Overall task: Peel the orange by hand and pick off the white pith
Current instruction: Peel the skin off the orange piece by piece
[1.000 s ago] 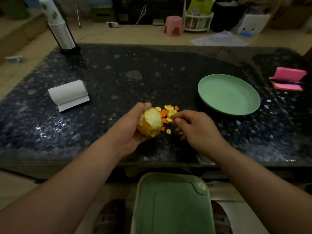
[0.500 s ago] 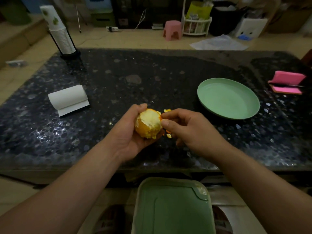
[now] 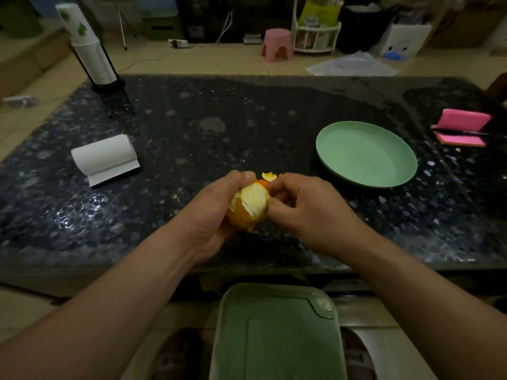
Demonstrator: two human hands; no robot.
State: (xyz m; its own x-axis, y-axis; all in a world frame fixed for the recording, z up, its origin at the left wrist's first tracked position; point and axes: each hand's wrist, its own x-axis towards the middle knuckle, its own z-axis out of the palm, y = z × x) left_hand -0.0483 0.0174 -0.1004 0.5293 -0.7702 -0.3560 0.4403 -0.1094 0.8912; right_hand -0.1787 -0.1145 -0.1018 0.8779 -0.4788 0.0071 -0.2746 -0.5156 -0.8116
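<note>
At the bottom centre of the frame, nearest to me, is a green lidded tub (image 3: 277, 338) on the floor, below the worktop's (image 3: 192, 127) front edge. My 2 bare forearms reach up from the lower corners and meet at the middle of the frame.

My left hand (image 3: 211, 212) is curled round the orange (image 3: 248, 208) from its left side, thumb over the top, holding it just above the dark speckled worktop. The side of the fruit that faces me is stripped to pale pith; orange rind shows along its lower part. My right hand (image 3: 307, 212) is closed, its fingers (image 3: 277, 185) pinching at the orange's upper right edge, where rind seems to meet bared pith.

To do this pull well, I judge I should keep the left grip firm but not squeezing, get a thumbnail under the rind edge, and peel low along the curve so a wide strip lifts without tearing the flesh.

Just beyond my hands, a few torn peel scraps (image 3: 269, 176) lie on the worktop. Farther right sits a green plate (image 3: 366, 153) with nothing on it; at mid left, a white paper roll (image 3: 105, 157). At the upper left stands a stack of paper cups (image 3: 90, 53).
</note>
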